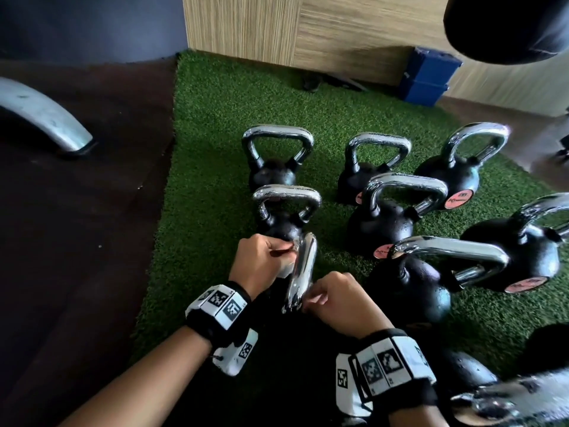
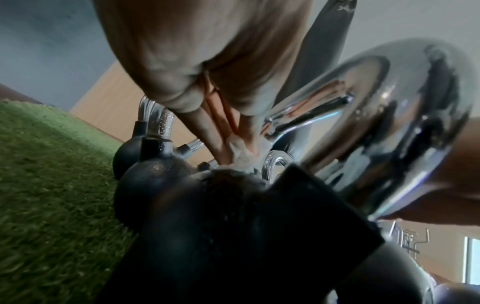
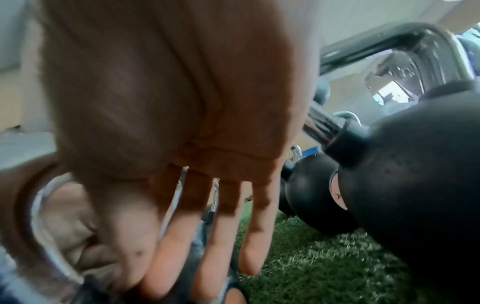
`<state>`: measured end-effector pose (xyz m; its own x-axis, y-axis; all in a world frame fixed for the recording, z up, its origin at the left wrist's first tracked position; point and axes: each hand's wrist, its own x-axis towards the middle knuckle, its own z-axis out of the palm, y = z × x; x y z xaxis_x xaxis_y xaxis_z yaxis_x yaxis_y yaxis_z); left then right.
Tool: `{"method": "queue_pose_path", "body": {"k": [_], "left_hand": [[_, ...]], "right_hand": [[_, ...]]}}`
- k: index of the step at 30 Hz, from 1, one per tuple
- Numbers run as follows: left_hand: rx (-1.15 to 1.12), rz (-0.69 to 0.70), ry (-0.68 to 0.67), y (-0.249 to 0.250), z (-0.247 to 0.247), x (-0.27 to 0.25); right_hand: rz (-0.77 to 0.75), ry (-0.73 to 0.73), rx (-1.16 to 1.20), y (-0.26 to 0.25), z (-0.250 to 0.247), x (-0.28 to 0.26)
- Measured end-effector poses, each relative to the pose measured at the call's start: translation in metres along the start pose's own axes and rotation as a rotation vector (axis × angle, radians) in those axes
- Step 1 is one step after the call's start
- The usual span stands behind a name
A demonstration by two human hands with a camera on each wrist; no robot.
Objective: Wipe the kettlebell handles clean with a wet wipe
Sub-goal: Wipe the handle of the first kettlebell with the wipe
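A kettlebell's chrome handle (image 1: pixel 303 266) (image 2: pixel 389 123) shows edge-on just ahead of me on the green turf (image 1: pixel 215 149). Most of its black body (image 2: pixel 207 226) is hidden under my hands in the head view. My left hand (image 1: pixel 261 263) pinches a white wet wipe (image 1: pixel 284 271) (image 2: pixel 239 152) against the far left side of the handle. My right hand (image 1: pixel 338 300) (image 3: pixel 182 226) grips the near end of that handle with thumb and fingers. The left wrist view shows its edge (image 2: pixel 462 185) against the chrome.
Several more black kettlebells with chrome handles stand on the turf ahead (image 1: pixel 286 204) and to the right (image 1: pixel 397 195) (image 1: pixel 446 257), close to my right hand. A blue box (image 1: pixel 428 75) sits by the wooden wall. A curved metal foot (image 1: pixel 40 115) rests on the dark floor at left.
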<state>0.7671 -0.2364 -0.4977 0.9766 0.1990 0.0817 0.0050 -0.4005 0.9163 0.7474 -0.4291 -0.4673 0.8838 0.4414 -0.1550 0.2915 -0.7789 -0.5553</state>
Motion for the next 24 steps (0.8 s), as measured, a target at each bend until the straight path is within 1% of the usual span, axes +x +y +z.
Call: {"method": "queue_pose_path", "body": {"k": [2,3,4,5,6,7,8,9,10,12,14,17,21,22,24], "left_hand": [[0.013,0.023,-0.018,0.000,0.000,-0.001],[0.026,0.040,-0.023,-0.001,-0.001,-0.002],[0.034,0.052,-0.028,-0.003,-0.002,-0.004],[0.040,0.058,-0.027,-0.004,-0.002,-0.005],[0.049,0.058,-0.019,-0.005,-0.002,-0.006],[0.062,0.054,-0.010,-0.004,-0.002,-0.005],[0.072,0.051,-0.005,-0.001,-0.002,-0.003],[0.076,0.059,-0.009,0.003,-0.002,0.000],[0.070,0.086,-0.018,0.007,-0.003,0.002],[0.049,0.173,-0.020,0.013,-0.005,0.005],[0.020,0.218,-0.019,0.016,-0.006,0.005],[-0.056,0.171,-0.057,0.014,-0.010,0.009],[-0.145,0.077,-0.153,0.017,-0.018,0.016],[-0.203,0.049,-0.186,0.018,-0.020,0.016],[-0.309,0.013,-0.292,0.022,-0.028,0.012]], "right_hand": [[0.046,0.186,0.050,-0.001,-0.002,0.013],[0.087,0.247,0.070,0.001,-0.002,0.019],[0.149,0.242,0.085,0.002,-0.002,0.023],[0.209,0.173,0.125,0.004,0.000,0.027],[0.253,0.070,0.227,0.006,0.003,0.030],[0.269,-0.025,0.389,0.007,0.007,0.032],[0.272,-0.080,0.531,0.007,0.011,0.031],[0.273,-0.091,0.619,0.008,0.013,0.032],[0.269,-0.084,0.654,0.012,0.015,0.033],[0.258,-0.075,0.693,0.017,0.019,0.034],[0.253,-0.065,0.708,0.020,0.021,0.034],[0.244,-0.044,0.689,0.020,0.023,0.035],[0.260,-0.058,0.683,0.018,0.023,0.036],[0.256,-0.054,0.674,0.018,0.022,0.035],[0.237,-0.044,0.651,0.020,0.020,0.034]]}}
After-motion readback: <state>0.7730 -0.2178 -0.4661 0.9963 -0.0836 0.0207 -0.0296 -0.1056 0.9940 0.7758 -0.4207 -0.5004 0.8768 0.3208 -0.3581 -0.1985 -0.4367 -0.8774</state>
